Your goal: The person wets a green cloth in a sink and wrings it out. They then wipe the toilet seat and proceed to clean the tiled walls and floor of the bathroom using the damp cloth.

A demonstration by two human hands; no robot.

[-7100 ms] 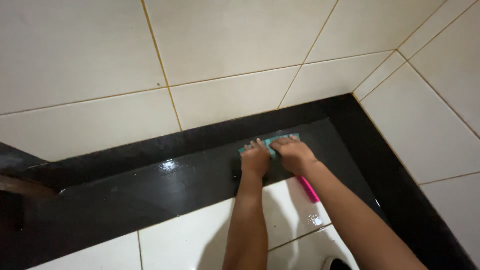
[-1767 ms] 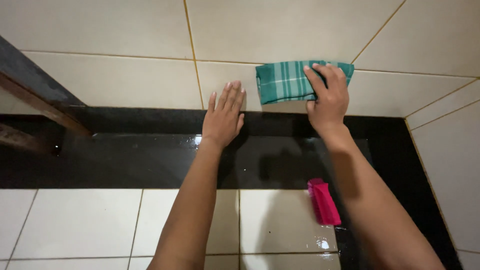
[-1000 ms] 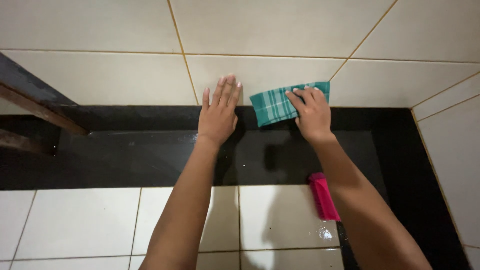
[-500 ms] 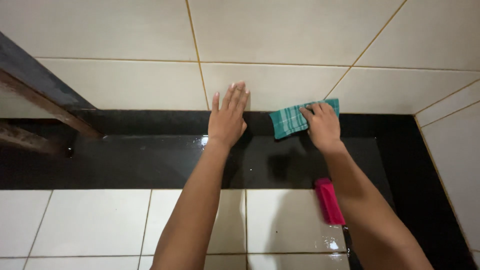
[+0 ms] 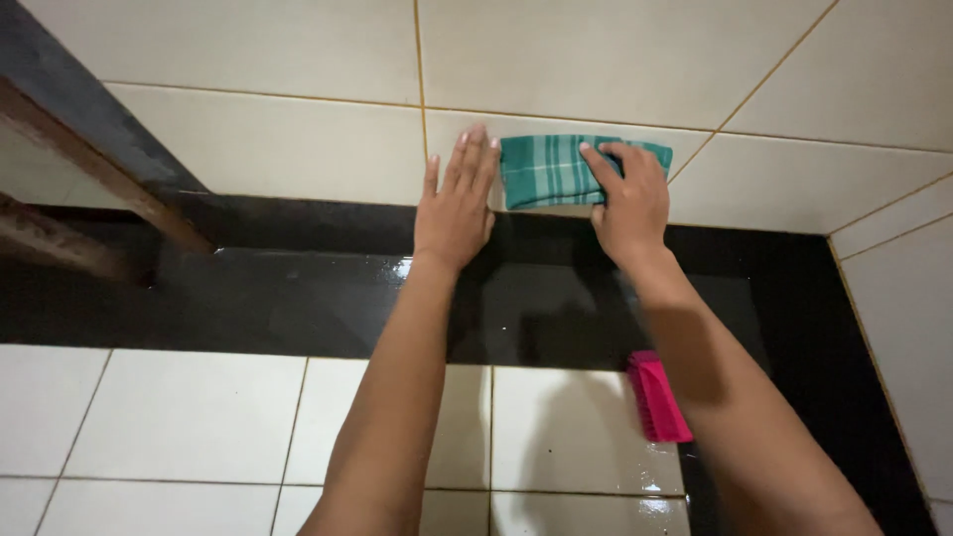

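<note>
A folded green checked cloth [image 5: 548, 171] lies flat against the cream tiled wall [image 5: 298, 149], just above the black skirting band. My right hand [image 5: 628, 203] presses on the cloth's right half, fingers spread over it. Flat on the same wall, directly left of the cloth, rests my left hand [image 5: 457, 203] with its fingers pointing up and holding nothing. Both forearms reach up from the bottom of the view.
A pink scrub brush [image 5: 657, 395] lies on the wet white floor tiles near my right forearm. A glossy black strip [image 5: 298, 298] runs along the floor's edge and up the right side. A dark wooden frame [image 5: 89, 179] slants in at the upper left.
My right hand has slid the cloth up the wall and a little left, from the black band onto the cream tile. The left hand stays pressed on the wall.
</note>
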